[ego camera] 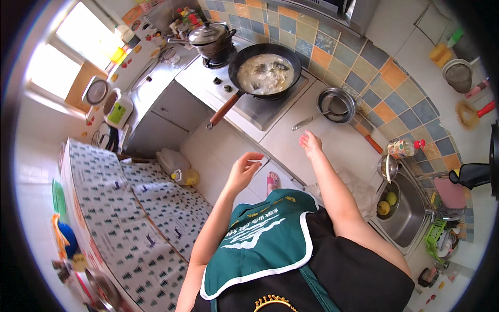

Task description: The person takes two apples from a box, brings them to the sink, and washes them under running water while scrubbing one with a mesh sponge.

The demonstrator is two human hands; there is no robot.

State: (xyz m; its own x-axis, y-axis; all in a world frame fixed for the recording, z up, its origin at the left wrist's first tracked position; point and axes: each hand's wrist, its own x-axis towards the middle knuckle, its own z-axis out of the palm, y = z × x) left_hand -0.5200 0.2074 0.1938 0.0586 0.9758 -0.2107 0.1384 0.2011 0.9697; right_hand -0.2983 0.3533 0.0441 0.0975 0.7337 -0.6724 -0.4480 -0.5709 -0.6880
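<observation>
My left hand (246,168) is over the floor just in front of the counter, fingers bent and apart, holding nothing. Over the white counter, my right hand (311,144) is open and empty, close to the handle of a metal ladle (308,121). The ladle's bowl rests in a steel bowl (322,102). On the gas hob (255,111) stands a black wok (235,74) holding pale, cloudy liquid with pieces of food. Its wooden handle (226,109) points toward the floor. A lidded pot (212,41) sits on the back burner.
To the right are an oil bottle (403,149), a small metal pot (388,167) and a sink (407,218) holding yellow-green fruits (384,208). A patterned cloth (156,218) covers a surface at left. Plastic jugs (187,176) stand on the floor. A tiled wall (354,62) edges the counter.
</observation>
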